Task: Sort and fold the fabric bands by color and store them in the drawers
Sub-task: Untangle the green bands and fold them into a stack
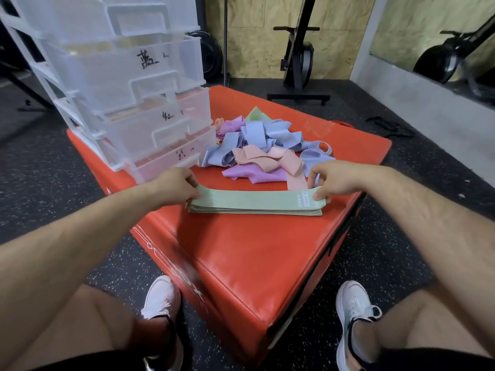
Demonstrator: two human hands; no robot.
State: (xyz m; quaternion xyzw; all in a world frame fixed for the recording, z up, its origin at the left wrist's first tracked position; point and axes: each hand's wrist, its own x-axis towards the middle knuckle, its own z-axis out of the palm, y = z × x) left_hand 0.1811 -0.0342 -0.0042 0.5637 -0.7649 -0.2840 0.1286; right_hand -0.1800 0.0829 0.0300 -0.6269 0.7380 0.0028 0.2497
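Green band stack [255, 203] lies flat on the red padded box [241, 258], near side. Left hand [175, 187] grip pinches the stack's left end; right hand [330, 180] grip pinches its right end at the label. Unsorted band pile [263, 145], blue, pink, purple, just beyond. Clear drawer unit [128, 84] far left, drawers shut.
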